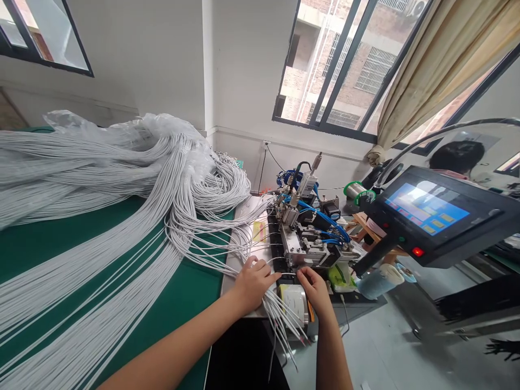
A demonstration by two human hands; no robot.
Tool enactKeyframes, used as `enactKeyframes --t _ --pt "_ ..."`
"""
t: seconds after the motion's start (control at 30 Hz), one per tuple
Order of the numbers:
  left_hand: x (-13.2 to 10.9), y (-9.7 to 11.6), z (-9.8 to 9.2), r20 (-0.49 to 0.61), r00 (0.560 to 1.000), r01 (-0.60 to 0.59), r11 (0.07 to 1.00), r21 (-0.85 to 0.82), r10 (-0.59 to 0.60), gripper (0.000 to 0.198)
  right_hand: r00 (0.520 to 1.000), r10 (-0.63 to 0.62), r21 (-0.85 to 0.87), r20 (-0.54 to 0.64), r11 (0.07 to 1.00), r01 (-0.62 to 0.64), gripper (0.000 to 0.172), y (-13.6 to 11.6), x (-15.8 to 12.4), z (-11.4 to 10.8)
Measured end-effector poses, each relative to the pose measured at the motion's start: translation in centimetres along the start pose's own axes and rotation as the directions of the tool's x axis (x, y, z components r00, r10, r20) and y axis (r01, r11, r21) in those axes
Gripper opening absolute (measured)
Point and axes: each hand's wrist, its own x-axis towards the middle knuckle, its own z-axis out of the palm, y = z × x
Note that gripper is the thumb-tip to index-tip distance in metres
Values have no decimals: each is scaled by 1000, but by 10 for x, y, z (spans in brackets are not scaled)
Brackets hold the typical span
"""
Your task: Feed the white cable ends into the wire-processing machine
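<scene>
My left hand (pixel 254 284) rests on the metal plate (pixel 244 227) in front of a small machine (pixel 309 238), its fingers curled over a bunch of thin white wires (pixel 284 317) that hang off the bench edge. My right hand (pixel 314 290) is beside it, fingertips pinched on a wire end at the machine's front slot. Long bundles of white wires (pixel 122 227) run from the left across the green table mat (pixel 190 292) to the plate.
A touch-screen control panel (pixel 430 214) on an arm stands at the right. Blue air hoses (pixel 325 219) loop over the machine. A clear plastic bag (pixel 122 127) lies behind the wire pile. Another person's head (pixel 457 157) shows beyond the panel. Windows and a curtain (pixel 439 70) are behind.
</scene>
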Motion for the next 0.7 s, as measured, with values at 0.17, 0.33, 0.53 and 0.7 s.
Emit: enactKeyframes --t 0.17,0.33,0.53,0.7 --pt "1 1 -1 11 1000 19 999 -29 -18 37 988 147 259 55 953 -157 35 7 3 6" --pt "1 2 -1 -4 999 38 998 -55 -38 36 958 274 446 88 849 -284 32 12 2 13" --pt "-1 1 1 -73 996 38 998 -48 -41 33 954 291 467 79 835 -293 39 17 -6 13" --pt "-3 1 -1 -133 990 43 996 -80 -53 21 962 272 350 -30 904 -245 42 16 -17 5"
